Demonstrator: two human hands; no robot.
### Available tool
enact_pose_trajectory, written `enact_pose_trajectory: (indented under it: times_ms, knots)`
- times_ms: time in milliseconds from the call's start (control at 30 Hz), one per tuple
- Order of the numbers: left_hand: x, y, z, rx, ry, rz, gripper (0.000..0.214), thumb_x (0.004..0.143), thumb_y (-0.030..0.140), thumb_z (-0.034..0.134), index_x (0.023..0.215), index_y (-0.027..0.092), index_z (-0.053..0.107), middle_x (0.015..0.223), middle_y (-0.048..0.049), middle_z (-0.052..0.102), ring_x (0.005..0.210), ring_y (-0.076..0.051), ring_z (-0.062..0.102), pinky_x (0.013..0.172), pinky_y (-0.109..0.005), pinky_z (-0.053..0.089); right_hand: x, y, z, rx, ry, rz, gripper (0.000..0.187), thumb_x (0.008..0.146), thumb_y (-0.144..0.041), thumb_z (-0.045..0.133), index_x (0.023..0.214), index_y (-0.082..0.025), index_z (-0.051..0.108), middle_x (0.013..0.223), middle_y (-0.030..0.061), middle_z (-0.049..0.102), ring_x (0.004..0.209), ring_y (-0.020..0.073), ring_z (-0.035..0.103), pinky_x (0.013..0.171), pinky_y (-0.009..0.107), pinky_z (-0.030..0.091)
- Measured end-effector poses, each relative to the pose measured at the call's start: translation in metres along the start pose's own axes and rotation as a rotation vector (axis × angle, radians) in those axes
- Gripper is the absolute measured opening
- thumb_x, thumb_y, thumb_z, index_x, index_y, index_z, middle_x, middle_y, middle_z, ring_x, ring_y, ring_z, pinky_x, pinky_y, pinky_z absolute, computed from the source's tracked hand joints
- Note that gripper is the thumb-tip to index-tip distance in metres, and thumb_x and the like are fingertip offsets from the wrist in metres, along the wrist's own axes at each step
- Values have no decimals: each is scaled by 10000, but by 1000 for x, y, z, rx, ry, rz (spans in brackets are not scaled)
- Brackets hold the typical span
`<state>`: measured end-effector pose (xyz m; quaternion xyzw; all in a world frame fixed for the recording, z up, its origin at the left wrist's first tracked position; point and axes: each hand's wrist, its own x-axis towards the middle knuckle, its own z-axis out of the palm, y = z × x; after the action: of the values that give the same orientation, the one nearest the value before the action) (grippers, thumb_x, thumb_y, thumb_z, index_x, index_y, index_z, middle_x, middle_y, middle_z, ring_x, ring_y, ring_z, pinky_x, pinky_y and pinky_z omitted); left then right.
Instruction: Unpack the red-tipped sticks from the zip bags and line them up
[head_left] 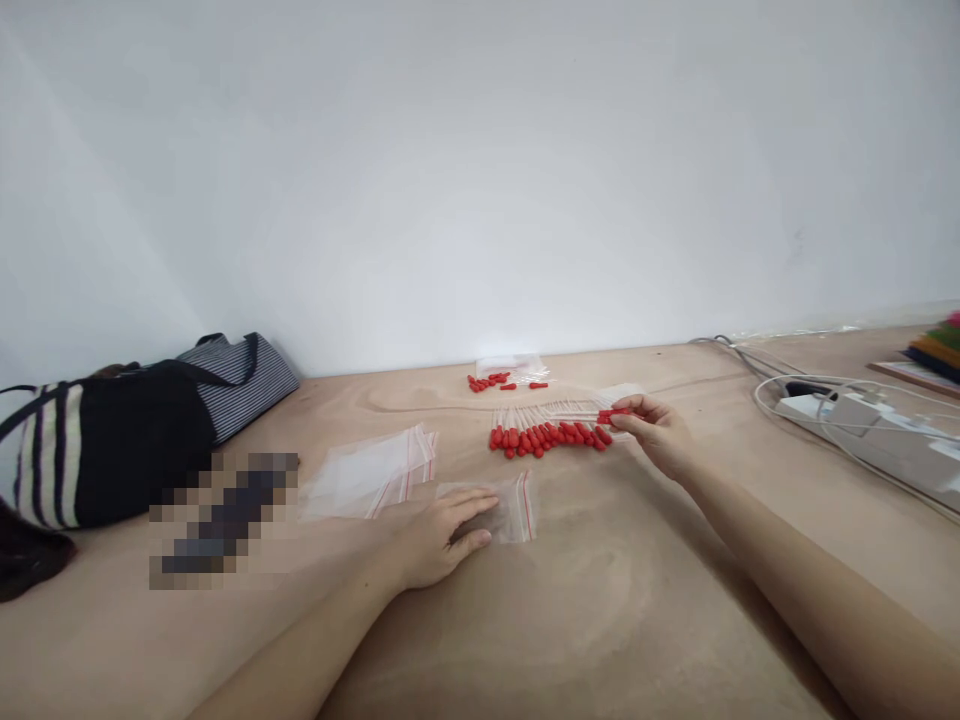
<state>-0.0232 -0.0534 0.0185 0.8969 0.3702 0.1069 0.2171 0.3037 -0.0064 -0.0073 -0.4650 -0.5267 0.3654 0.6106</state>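
My left hand lies flat on the wooden table, fingers stretched over a small clear zip bag with a red seal line. My right hand pinches a red-capped piece at the right end of a row of red-tipped clear droppers. The droppers lie side by side, red bulbs toward me. A stack of empty zip bags rests to the left of my left hand.
A few loose red caps and a clear bag lie near the wall. Striped and dark bags sit at the left. A white power strip with cables lies at the right. Coloured sheets sit at the far right.
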Motion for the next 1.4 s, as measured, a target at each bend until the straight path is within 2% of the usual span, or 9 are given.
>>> enact_pose_trajectory:
  times_ms: [100,200,333,467,600,733,1000,1200,1400]
  knots:
    - [1,-4,2,12,23,13,348,851,281,416,1178,217,516,1258,-51,493,1179,-198,422,988,-394,342,1,7,12,-132,199,-38,308,601,-397,667,778,-160,576,725,49,649,651,170,608,599,296,473]
    - [2,-6,4,18,53,25,337,869,264,374,1158,211,538,1228,-43,522,1166,-182,438,992,-382,345,-2,15,28,-307,267,-75,301,652,-404,609,820,-153,596,774,69,656,675,179,605,597,299,475]
    - [2,-6,6,42,119,28,334,870,259,368,1151,216,544,1197,-37,549,1135,-177,471,980,-380,365,-3,21,42,-545,246,-183,262,700,-388,557,829,-165,607,816,60,649,680,168,587,651,315,468]
    - [3,-12,1,80,283,93,338,879,265,344,1133,207,559,1177,-43,565,1115,-174,489,965,-361,385,-5,23,45,-679,173,-302,246,740,-384,523,837,-177,615,832,62,633,694,167,582,665,311,463]
    - [-1,-32,-23,251,479,98,353,884,325,326,1098,214,583,1129,-50,596,1098,-192,499,963,-382,372,-5,24,45,-781,105,-405,239,773,-365,489,837,-185,634,836,75,623,767,191,578,728,329,446]
    - [-13,-62,-55,405,571,-23,433,868,448,303,1058,207,609,1119,-66,599,1070,-214,515,943,-383,377,-3,26,42,-865,76,-427,222,785,-303,472,893,-182,625,885,80,631,841,213,567,776,359,417]
    - [-39,-111,-74,394,295,-315,677,770,670,225,1039,192,622,1130,-79,594,1058,-242,527,935,-373,378,-1,26,36,-942,31,-435,195,777,-247,466,885,-195,620,904,69,642,870,216,563,799,368,382]
    - [-41,-110,-72,370,262,-368,682,754,671,284,1103,165,580,1172,-89,564,1100,-246,493,957,-371,359,-4,18,39,-862,-99,-430,226,760,-296,485,918,-189,605,826,56,646,791,201,574,727,331,416]
    - [-39,-109,-70,382,225,-387,693,769,647,258,1151,140,536,1200,-109,539,1111,-240,487,963,-362,352,0,21,36,-872,-46,-415,219,735,-185,444,900,-190,587,917,57,631,863,196,568,756,325,416]
